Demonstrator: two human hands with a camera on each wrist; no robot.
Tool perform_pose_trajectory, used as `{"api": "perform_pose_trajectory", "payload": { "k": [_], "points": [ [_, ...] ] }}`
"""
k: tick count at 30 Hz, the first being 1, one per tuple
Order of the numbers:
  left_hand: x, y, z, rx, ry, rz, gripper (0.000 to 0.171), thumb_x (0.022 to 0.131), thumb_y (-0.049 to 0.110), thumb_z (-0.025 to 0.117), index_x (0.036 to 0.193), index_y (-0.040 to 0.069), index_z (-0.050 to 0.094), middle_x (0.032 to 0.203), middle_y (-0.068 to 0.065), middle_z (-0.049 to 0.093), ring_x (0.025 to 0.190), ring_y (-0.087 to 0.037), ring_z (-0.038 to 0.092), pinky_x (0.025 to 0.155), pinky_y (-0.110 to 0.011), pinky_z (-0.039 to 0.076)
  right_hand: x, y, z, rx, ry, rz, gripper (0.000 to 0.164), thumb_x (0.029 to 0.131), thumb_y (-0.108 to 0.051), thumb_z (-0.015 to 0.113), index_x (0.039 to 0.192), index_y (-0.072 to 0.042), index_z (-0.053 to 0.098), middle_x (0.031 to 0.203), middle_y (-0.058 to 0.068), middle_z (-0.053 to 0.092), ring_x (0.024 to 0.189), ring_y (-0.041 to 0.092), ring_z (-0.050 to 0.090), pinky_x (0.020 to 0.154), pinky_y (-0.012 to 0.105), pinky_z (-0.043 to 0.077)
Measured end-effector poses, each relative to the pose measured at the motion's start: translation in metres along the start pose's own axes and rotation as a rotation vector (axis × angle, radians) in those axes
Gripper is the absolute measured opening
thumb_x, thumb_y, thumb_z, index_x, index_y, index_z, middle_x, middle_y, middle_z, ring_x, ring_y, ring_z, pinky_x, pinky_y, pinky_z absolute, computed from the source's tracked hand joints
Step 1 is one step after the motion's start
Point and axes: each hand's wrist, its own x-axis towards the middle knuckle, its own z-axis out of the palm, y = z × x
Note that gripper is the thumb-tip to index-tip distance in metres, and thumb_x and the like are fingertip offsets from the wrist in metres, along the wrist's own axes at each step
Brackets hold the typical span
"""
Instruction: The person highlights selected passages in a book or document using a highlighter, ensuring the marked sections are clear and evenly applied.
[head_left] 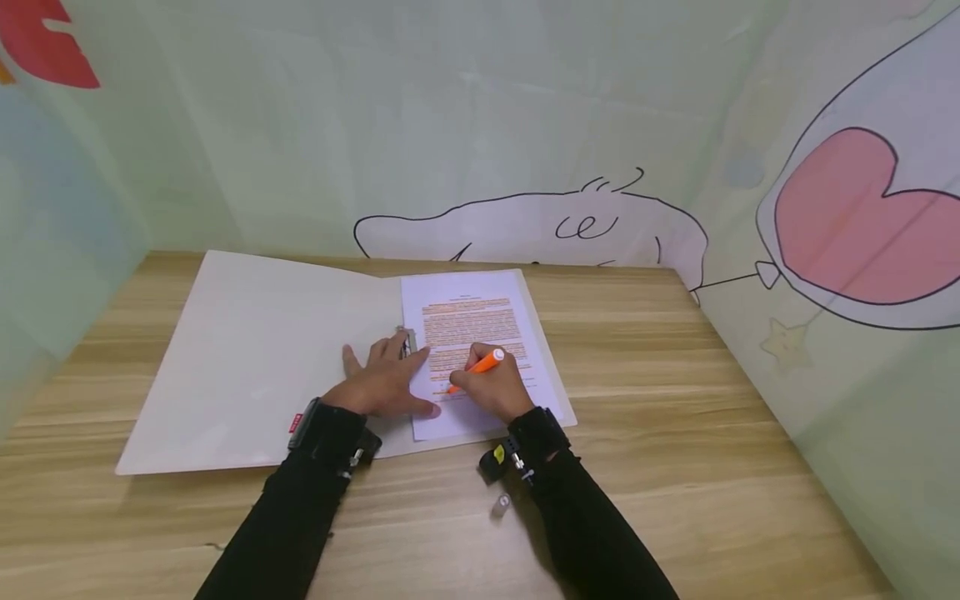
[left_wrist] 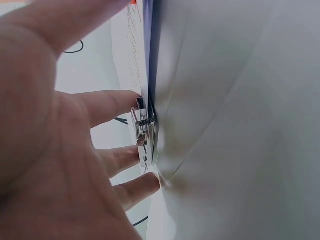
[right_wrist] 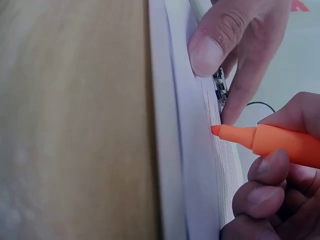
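A white folder (head_left: 255, 367) lies open on the wooden table, with a printed sheet (head_left: 456, 423) on its right side. Most lines of the print are marked in orange. My right hand (head_left: 501, 392) pinches an orange highlighter (right_wrist: 285, 145), whose tip meets the paper near the lower lines of text. Fingers spread, my left hand (head_left: 384, 387) rests across the folder's fold; its thumb presses the sheet's lower left part, and other fingertips lie by the metal clip (left_wrist: 144, 127). In the right wrist view, that thumb sits just beyond the highlighter's tip.
A small grey cap-like piece (head_left: 500, 506) is on the wooden table (head_left: 660, 417) in front of the folder, close to my right forearm. Walls with printed drawings (head_left: 836, 217) border the table at the back and sides.
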Motion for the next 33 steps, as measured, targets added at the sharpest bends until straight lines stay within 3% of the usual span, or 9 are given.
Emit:
{"api": "perform_pose_trajectory", "payload": {
  "k": [13,33],
  "points": [
    [-0.001,-0.002,0.000,0.011,0.006,-0.007,0.098,0.077,0.053,0.079,0.156,0.020,0.031,0.164,-0.021,0.006,0.147,-0.047,0.009,0.107,-0.081,-0.011,0.002,0.000,-0.002,-0.038,0.002,-0.049,0.033,0.078,-0.011,0.074,0.059,-0.013,0.048,0.049,-0.005,0.044,0.051,0.012,0.045,0.042,0.023,0.026],
    [0.000,0.000,0.001,0.005,-0.005,-0.007,0.099,0.078,0.053,0.078,0.157,0.020,0.029,0.165,-0.021,0.006,0.148,-0.047,0.009,0.107,-0.080,-0.011,0.002,0.000,-0.012,-0.091,0.007,-0.032,0.032,0.079,-0.010,0.073,0.059,-0.013,0.048,0.050,-0.004,0.046,0.049,0.013,0.044,0.040,0.023,0.025]
  ]
}}
